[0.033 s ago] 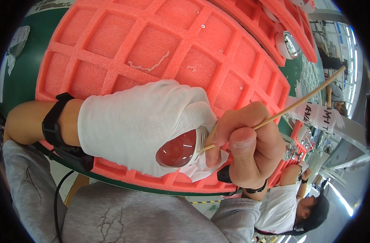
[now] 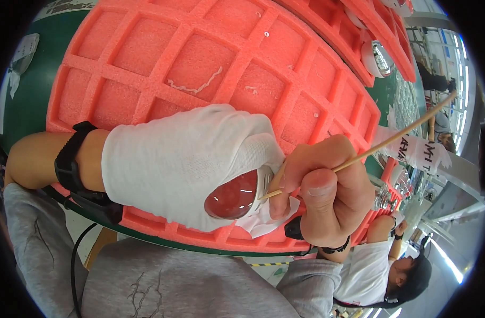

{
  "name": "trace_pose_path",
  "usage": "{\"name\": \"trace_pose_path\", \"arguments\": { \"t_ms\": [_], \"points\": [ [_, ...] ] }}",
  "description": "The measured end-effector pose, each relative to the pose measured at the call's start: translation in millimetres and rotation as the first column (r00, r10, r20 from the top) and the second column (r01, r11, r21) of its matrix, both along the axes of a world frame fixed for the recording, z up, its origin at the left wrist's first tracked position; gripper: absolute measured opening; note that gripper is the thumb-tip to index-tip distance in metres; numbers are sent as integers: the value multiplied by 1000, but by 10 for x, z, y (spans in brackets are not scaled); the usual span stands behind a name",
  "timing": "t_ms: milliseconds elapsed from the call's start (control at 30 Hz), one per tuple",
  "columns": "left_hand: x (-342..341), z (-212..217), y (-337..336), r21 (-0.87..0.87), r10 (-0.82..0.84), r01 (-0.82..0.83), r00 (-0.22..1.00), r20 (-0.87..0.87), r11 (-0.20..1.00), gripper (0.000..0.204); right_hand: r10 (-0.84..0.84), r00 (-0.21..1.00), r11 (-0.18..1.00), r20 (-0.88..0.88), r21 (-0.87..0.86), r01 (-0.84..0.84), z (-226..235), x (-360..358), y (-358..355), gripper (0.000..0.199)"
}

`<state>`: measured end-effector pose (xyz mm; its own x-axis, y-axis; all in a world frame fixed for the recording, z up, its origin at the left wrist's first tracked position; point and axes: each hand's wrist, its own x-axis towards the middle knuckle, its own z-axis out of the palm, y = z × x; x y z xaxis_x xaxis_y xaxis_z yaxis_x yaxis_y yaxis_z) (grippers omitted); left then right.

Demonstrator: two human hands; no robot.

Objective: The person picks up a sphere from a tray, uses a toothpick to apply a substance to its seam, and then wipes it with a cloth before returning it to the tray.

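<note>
My left hand (image 2: pixel 189 164), in a white knit glove, is closed around a round white-rimmed piece with a shiny dome (image 2: pixel 230 195), which mirrors the red foam. My bare right hand (image 2: pixel 327 193) pinches a thin wooden stick (image 2: pixel 396 135) between thumb and fingers. The stick's lower end rests at the piece's white rim, though I cannot tell whether it presses on it. Its long end points up and to the right. Loose white material (image 2: pixel 269 220) hangs below the right fingertips. Both hands are above the near part of a red foam tray (image 2: pixel 163 63).
The tray's square pockets hold a few white shreds and a small ring (image 2: pixel 266 34). Another foam tray (image 2: pixel 327 24) lies at the back right, beside a chrome-domed piece (image 2: pixel 379 58). A wrapped metal post (image 2: pixel 420 151) stands right. A co-worker (image 2: pixel 375 270) sits at lower right.
The stick has shifted very slightly, its long end a little further right and down. My left hand and the domed piece stay in place.
</note>
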<state>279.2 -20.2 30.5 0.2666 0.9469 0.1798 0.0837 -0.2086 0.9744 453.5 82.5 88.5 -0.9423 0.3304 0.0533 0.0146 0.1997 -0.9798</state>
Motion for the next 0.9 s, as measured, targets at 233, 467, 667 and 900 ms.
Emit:
{"name": "trace_pose_path", "arguments": {
  "t_ms": [233, 467, 667, 900],
  "points": [
    [24, -73, -54, 52, 72, -75, 996, 52, 996, 17, -30, 999, 1000, -42, -9, 30, -31, -13, -33, 37],
    [6, -47, -35, -19, 17, -15, 994, 104, 1000, 17, -13, 998, 996, -60, 88, 19, -36, 18, -60, 35],
    [-20, -7, -14, -23, -15, 14, 999, -47, 1000, 18, 47, 997, 985, -69, 170, -35, 1, 14, -18, 31],
    [7, -26, -14, -20, -10, 10, 1000, -29, 1000, 18, 90, 989, 989, -115, 124, -76, -62, -29, 30, 24]
  ]
}}
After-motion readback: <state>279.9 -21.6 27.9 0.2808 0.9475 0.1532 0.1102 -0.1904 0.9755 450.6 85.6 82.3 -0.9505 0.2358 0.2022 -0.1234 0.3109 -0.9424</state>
